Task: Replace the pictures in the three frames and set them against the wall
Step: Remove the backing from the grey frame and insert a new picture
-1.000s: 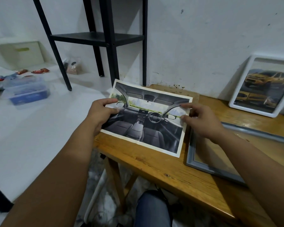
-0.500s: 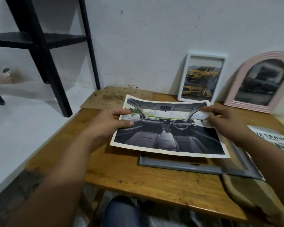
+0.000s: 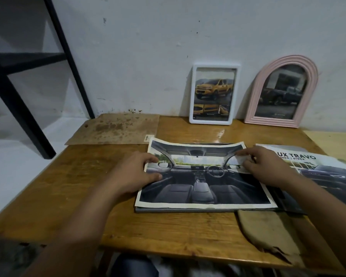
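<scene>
A car-interior picture (image 3: pixel 204 180) lies over a grey frame (image 3: pixel 186 210) flat on the wooden table (image 3: pixel 68 186); only the frame's front edge shows. My left hand (image 3: pixel 134 174) pinches the picture's left edge. On the picture's right side my right hand (image 3: pixel 268 168) holds it, fingers curled on its upper right part. A white frame (image 3: pixel 213 94) with a yellow truck picture leans on the wall. A pink arched frame (image 3: pixel 281 92) with a dark truck picture leans beside it.
A brown backing board (image 3: pixel 114 129) lies flat at the table's back left. A car brochure (image 3: pixel 316 168) lies at the right, partly under the picture. A worn piece of board (image 3: pixel 268 234) sits at the front right. A black shelf stand (image 3: pixel 24 76) rises at the left.
Both hands carried the picture rightward from the table's left edge and lowered it onto the grey frame. The view has swung right, bringing the pink frame and brochure into sight.
</scene>
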